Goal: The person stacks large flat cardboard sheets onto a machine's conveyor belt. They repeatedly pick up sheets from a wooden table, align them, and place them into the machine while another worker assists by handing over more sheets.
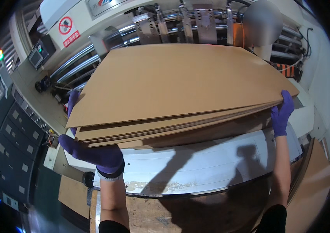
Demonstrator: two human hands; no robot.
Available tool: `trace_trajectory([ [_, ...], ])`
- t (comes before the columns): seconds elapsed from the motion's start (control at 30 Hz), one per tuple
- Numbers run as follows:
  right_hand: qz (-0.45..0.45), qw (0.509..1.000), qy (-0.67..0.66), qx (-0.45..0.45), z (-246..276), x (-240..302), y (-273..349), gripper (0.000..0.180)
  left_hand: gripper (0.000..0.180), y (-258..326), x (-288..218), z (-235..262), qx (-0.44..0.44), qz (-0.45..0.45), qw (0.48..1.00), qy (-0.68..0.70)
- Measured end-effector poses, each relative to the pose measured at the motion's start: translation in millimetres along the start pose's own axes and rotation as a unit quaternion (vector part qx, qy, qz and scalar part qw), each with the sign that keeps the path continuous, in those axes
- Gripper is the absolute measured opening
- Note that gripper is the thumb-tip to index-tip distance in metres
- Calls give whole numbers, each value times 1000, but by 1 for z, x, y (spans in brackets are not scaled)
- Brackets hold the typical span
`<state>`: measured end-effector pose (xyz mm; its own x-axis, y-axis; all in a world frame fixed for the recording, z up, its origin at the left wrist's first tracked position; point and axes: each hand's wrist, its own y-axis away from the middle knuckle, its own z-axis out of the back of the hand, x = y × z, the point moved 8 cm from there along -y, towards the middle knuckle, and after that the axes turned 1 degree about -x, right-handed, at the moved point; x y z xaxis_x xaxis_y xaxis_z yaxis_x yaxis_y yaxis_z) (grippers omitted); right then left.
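Observation:
A stack of several large brown cardboard sheets (180, 81) spans the middle of the head view, tilted over a white machine table. My left hand (95, 153), in a purple glove, grips the stack's near left corner, with fingers along the left edge and the rest of the hand beneath. At the near right corner my right hand (283, 112), also gloved in purple, is closed on the edges of the sheets. The top sheet lifts apart from those below along the near left side. Fingers under the stack are partly hidden.
The white table (153, 171) has a worn front edge. Metal rollers and clamps (149, 29) of a machine stand behind the stack. Dark cabinets (13, 151) line the left. More cardboard (312, 186) leans at the right, and a brown board (73, 196) lies lower left.

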<state>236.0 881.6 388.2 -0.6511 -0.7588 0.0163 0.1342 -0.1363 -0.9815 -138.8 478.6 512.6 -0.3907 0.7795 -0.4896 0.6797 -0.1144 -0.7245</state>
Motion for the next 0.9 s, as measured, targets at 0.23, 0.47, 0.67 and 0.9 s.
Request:
trace_trajectory([
  [0.23,-74,992,-103,-25,8,-27,-6,51,50,-8,-31,15,85,-394,832,-381],
  [0.47,-21,994,-60,88,-33,54,-13,43,48,-63,55,84,74,-49,954,-285],
  [0.67,-36,995,-69,60,-23,76,28,52,55,47,22,83,99,-262,768,-576],
  [0.9,-68,998,8,10,-51,68,16,58,64,47,93,67,107,-339,662,-660],
])
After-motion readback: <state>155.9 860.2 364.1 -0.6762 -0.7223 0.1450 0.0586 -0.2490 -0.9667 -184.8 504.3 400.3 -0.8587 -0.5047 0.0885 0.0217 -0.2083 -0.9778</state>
